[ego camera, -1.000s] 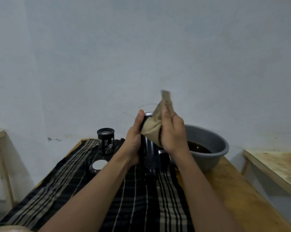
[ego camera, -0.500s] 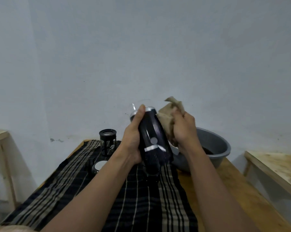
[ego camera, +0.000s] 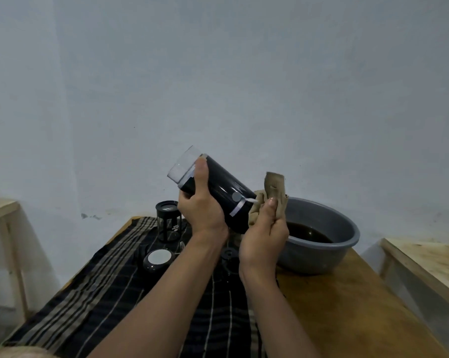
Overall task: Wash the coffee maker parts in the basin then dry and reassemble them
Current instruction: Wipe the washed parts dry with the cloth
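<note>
1. the black coffee maker body [ego camera: 226, 184] is held in the air over the far end of the table [ego camera: 347, 319], just left of the grey basin [ego camera: 321, 257].
2. its long axis slants: the clear glass end [ego camera: 183, 167] points up and left, the dark base end drops down and right.
3. the left hand [ego camera: 202, 213] is wrapped round the body near the glass end, thumb lying along the side, and carries the weight.
4. the right hand [ego camera: 264, 236] is closed on a tan rag [ego camera: 275, 187], pinched between thumb and fingers, and the rag touches the low base end (so the right hand is the nearer one to that end).
5. i'd guess drying is the step in hand; a wipe would run from the base up the slant toward the left hand, or the left hand would turn the body inside the rag.
6. below, on the striped cloth [ego camera: 109, 293], a small black jar [ego camera: 167, 220] and a round lid [ego camera: 157, 258] stand apart from each other; the basin holds dark water.
</note>
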Demonstrator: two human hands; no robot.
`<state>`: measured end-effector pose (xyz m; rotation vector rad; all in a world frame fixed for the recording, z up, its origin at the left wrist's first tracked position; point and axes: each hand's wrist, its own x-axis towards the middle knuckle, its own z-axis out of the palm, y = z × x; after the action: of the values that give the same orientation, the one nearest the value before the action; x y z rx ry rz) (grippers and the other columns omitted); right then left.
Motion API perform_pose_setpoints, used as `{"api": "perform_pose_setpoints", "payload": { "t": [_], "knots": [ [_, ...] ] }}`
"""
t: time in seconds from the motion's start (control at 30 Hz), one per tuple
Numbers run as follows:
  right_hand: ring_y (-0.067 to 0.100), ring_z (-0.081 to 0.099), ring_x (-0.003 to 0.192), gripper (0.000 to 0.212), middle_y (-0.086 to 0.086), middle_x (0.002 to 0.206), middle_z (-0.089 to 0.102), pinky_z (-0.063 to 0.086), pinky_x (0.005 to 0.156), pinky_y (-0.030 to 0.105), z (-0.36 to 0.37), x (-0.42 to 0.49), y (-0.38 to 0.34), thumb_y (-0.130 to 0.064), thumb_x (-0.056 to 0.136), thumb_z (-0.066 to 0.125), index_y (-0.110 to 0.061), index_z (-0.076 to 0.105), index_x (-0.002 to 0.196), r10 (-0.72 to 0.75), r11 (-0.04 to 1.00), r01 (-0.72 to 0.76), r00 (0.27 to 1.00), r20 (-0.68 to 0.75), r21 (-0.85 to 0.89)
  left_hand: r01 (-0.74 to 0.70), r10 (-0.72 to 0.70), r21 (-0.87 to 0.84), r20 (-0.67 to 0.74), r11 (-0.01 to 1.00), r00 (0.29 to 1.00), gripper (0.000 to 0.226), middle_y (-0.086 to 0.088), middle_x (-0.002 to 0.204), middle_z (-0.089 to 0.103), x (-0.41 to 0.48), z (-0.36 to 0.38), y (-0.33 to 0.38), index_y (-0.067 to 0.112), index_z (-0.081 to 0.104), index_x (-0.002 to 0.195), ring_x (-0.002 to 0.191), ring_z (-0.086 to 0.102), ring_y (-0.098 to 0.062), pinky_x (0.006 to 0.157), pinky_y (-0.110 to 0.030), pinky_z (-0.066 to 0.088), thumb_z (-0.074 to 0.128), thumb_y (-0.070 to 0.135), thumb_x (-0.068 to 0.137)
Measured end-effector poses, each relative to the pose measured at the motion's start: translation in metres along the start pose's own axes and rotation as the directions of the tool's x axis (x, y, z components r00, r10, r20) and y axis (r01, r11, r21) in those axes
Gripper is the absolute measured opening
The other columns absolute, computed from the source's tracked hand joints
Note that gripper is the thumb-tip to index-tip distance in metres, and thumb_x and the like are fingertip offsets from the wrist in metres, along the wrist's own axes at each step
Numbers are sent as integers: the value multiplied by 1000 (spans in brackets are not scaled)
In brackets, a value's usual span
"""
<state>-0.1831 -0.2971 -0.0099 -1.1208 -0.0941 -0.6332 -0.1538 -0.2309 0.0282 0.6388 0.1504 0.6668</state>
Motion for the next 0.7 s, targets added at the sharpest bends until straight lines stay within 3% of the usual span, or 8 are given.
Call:
{"api": "perform_pose_setpoints", "payload": {
  "t": [0.1, 0.13, 0.23, 0.3, 0.43, 0.53, 0.63, 0.7],
  "knots": [
    [4, 68, 81, 29, -4, 87, 72, 54, 67, 19, -8, 7, 3, -36, 107, 42, -18, 65, 107, 28, 998, -29, 999, 24, 58, 184, -186, -108, -5, 977, 983, 90, -11, 115, 76, 12, 0, 5, 12, 69, 119, 99, 76, -32, 86, -55, 61, 88, 70, 53],
    [3, 68, 79, 29, -4, 86, 72, 54, 68, 20, -10, 10, 5, -36, 106, 42, -18, 65, 106, 0, 998, -3, 999, 44, 66, 234, -235, -145, 9, 961, 972, 93, -10, 114, 76, 15, 0, 5, 12, 70, 119, 96, 76, -32, 87, -56, 61, 88, 72, 50],
    [13, 64, 73, 34, 17, 98, 65, 54, 63, 27, -17, 16, 12, -44, 103, 44, -17, 63, 111, -121, 992, 128, 967, 226, -18, 330, -328, -200, 43, 923, 944, 69, -8, 102, 74, 17, -2, 6, 15, 71, 112, 85, 73, -30, 82, -51, 62, 79, 69, 70],
    [13, 57, 64, 12, 25, 106, 54, 49, 53, 23, -21, 18, 12, -48, 102, 46, -44, 57, 106, -181, 971, 229, 898, 400, -75, 397, -384, -226, 100, 890, 918, 70, -9, 98, 72, 19, -5, 9, 15, 71, 113, 80, 73, -30, 75, -47, 63, 75, 71, 73],
    [18, 57, 96, 11, 18, 125, 46, 52, 78, 21, -27, 27, 18, -54, 97, 37, -57, 43, 106, -188, 876, 382, 834, 519, -296, 423, -390, -216, 179, 880, 903, 64, -7, 93, 69, 27, -5, 8, 18, 69, 107, 84, 69, -29, 93, -50, 57, 73, 72, 74],
    [15, 60, 94, 20, 13, 115, 54, 54, 83, 34, -27, 25, 15, -58, 99, 33, -44, 42, 110, -2, 909, 220, 852, 524, -353, 366, -325, -247, 191, 897, 926, 69, -8, 102, 66, 30, -3, 10, 18, 66, 109, 91, 66, -30, 96, -52, 55, 81, 69, 64],
    [-3, 60, 82, 24, 0, 99, 59, 46, 76, 21, -24, 23, 8, -42, 108, 34, -23, 50, 111, 152, 948, 15, 856, 494, -319, 296, -263, -252, 159, 921, 952, 62, -9, 94, 68, 34, -8, 6, 15, 68, 103, 83, 68, -29, 85, -48, 59, 81, 65, 69],
    [6, 64, 91, 35, 3, 100, 66, 49, 82, 26, -21, 22, 6, -46, 104, 45, -16, 62, 113, 263, 954, -155, 843, 470, -255, 286, -256, -206, 160, 936, 953, 64, -11, 91, 67, 34, -9, 3, 12, 68, 102, 79, 68, -29, 81, -46, 59, 81, 66, 70]
  ]
}}
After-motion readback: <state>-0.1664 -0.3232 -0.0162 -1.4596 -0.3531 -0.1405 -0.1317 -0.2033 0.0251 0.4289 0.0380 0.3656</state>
